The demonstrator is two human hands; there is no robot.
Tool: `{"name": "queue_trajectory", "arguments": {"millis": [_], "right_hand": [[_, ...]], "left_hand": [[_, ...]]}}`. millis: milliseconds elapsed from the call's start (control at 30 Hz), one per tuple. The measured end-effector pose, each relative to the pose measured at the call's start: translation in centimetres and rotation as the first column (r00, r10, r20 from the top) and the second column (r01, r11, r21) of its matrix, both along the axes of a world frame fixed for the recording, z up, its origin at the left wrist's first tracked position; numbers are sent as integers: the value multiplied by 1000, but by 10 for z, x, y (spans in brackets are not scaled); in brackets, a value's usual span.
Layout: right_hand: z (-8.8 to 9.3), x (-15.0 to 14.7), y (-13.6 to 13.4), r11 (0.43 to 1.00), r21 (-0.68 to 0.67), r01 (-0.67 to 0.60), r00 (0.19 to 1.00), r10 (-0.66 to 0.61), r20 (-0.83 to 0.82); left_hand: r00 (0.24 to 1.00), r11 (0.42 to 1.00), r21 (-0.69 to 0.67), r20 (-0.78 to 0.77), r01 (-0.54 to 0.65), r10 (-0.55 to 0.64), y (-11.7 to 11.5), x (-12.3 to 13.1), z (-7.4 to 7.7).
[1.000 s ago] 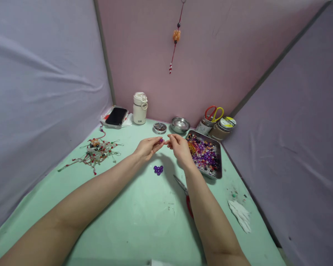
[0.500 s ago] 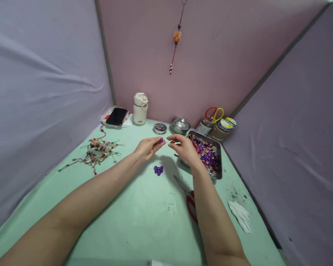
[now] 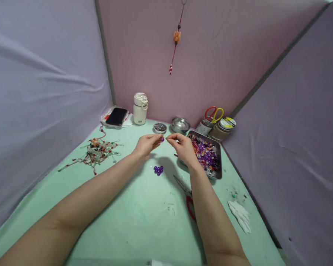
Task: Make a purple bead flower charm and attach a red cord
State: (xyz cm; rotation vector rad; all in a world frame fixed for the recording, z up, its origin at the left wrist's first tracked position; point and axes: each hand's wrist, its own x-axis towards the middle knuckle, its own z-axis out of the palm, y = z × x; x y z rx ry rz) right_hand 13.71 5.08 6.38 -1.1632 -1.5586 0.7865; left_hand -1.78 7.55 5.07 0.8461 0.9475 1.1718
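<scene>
My left hand (image 3: 146, 145) is raised over the green table (image 3: 133, 214), its fingertips pinched on a small purple bead (image 3: 162, 139). My right hand (image 3: 183, 146) is close beside it, fingers pinched together on something too thin to make out, tips almost touching the bead. Under the hands a small cluster of purple beads (image 3: 158, 170) lies on the table. A metal tray of mixed beads (image 3: 205, 153) sits just right of my right hand.
Red-handled scissors (image 3: 188, 197) lie by my right forearm. Finished beaded strings (image 3: 97, 151) are piled at left. At the back stand a phone (image 3: 116, 116), white bottle (image 3: 140, 108), small tin (image 3: 160, 128), metal bowl (image 3: 180, 125) and jars with scissors (image 3: 214, 122). White paper scraps (image 3: 240, 215) lie right.
My right hand drew back a little from the left, then came close to the bead again. The left hand stayed nearly still, lifting slightly.
</scene>
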Motion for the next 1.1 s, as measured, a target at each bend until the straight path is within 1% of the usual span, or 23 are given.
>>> {"name": "queue_trajectory", "arguments": {"millis": [100,167,233,400,500,633,733,833,1033,1100], "right_hand": [[2,0,0,999,-21,-28,994,25,-105],[3,0,0,998,-46,-44,982,35,-187],[3,0,0,996,-83,-41,968,19,-249],[1,2,2,991,-131,-42,938,-6,-346],[0,4,2,984,-170,-50,940,-11,-341],[0,2,1,976,-210,-51,941,-23,-336],[2,-4,-1,981,-191,-42,944,-24,-330],[4,-9,-3,986,-164,-4,949,-48,-313],[5,-13,-3,986,-163,42,954,-88,-286],[5,-13,-3,987,-157,45,954,-89,-286]], "left_hand": [[983,986,156,-166,-53,79,0,-5,7],[976,981,188,-202,-39,78,0,-7,11],[981,982,186,-187,-14,49,-1,-8,14],[999,978,206,-38,41,-34,0,-9,16],[999,980,191,-2,49,-50,3,-10,15],[997,988,136,-34,75,-71,4,-11,15],[992,989,108,-79,104,-96,0,-8,16],[988,989,96,-114,114,-103,-4,-5,16],[987,988,95,-115,122,-111,-6,-5,15],[984,987,89,-136,132,-119,-7,-6,15]]}}
